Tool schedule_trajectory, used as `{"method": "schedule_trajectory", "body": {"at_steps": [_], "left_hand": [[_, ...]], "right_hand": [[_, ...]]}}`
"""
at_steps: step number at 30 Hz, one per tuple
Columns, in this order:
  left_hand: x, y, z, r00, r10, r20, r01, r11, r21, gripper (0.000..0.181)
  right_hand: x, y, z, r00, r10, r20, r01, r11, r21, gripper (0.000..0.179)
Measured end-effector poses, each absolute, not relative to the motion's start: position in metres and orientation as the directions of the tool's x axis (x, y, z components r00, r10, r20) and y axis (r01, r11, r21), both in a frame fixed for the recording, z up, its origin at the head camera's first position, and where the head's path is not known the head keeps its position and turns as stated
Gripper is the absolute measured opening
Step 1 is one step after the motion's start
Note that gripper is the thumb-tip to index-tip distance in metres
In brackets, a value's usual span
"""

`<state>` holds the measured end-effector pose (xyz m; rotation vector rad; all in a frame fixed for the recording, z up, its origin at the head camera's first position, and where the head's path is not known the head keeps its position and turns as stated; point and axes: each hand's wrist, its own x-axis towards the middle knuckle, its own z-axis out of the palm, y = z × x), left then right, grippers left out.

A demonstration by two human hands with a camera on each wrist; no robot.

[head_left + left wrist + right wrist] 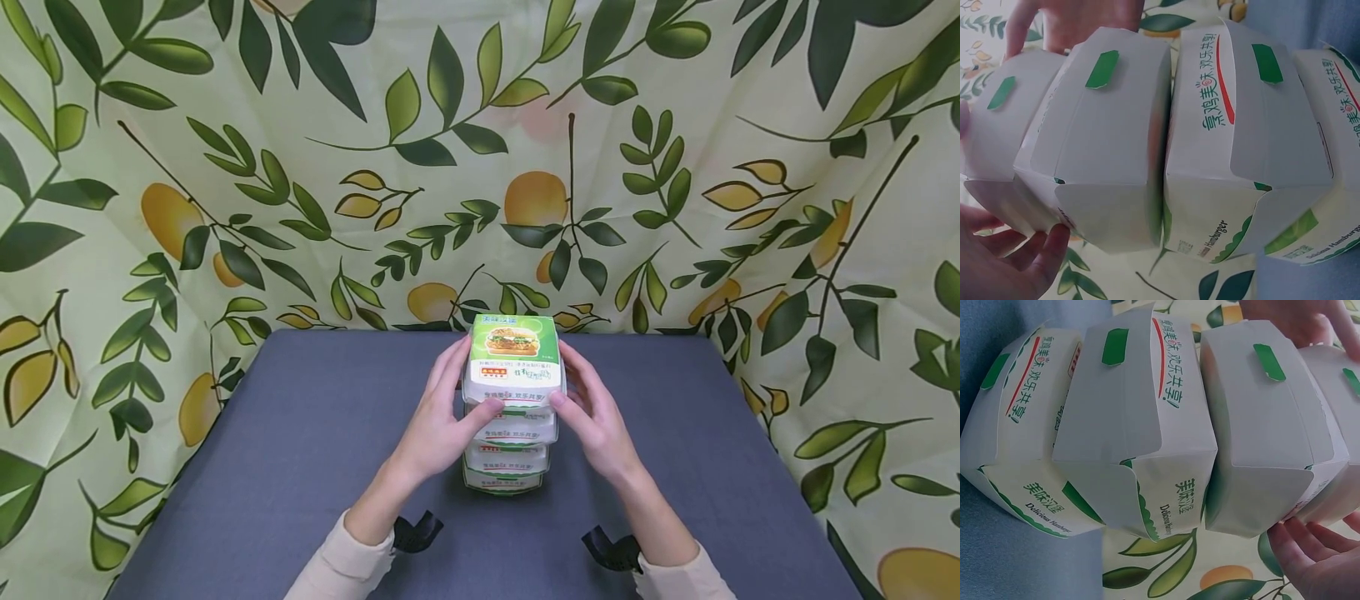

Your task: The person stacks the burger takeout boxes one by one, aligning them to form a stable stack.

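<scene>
Several white-and-green paper hamburger boxes stand in one stack in the middle of the table in the head view. On top is a box (516, 387) with a burger picture on its green lid. My left hand (442, 425) holds its left side, the thumb at the front lower corner. Opposite, my right hand (603, 421) grips the right side the same way. Under the top box sits a second box (517, 427), with lower boxes (504, 482) beneath. Fingertips of both hands reach the seam below the top box (1010, 119) in the wrist views.
The stack stands on a dark blue-grey tabletop (337, 400). A cloth (465, 183) printed with leaves and oranges hangs behind and along both sides. Black straps (420, 532) show at both wrists, by the pale sleeves.
</scene>
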<state>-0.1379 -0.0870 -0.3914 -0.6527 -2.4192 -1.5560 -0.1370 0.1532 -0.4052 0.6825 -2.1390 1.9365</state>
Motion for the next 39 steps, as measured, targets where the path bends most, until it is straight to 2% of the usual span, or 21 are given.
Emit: {"method": "schedule_trajectory", "body": {"at_steps": [31,39], "left_hand": [[-0.137,-0.095,-0.395,-0.819,0.245,0.518,0.573,0.329,0.751,0.082],[-0.138,-0.101,-0.395,-0.793,0.246,0.558,0.61,0.309,0.73,0.072]], "right_hand": [[-0.132,0.157,-0.405,-0.866,-0.229,0.445,-0.464,0.031,-0.886,0.064],[-0.131,0.163,-0.405,-0.881,-0.212,0.423,-0.449,0.092,-0.889,0.062]]}}
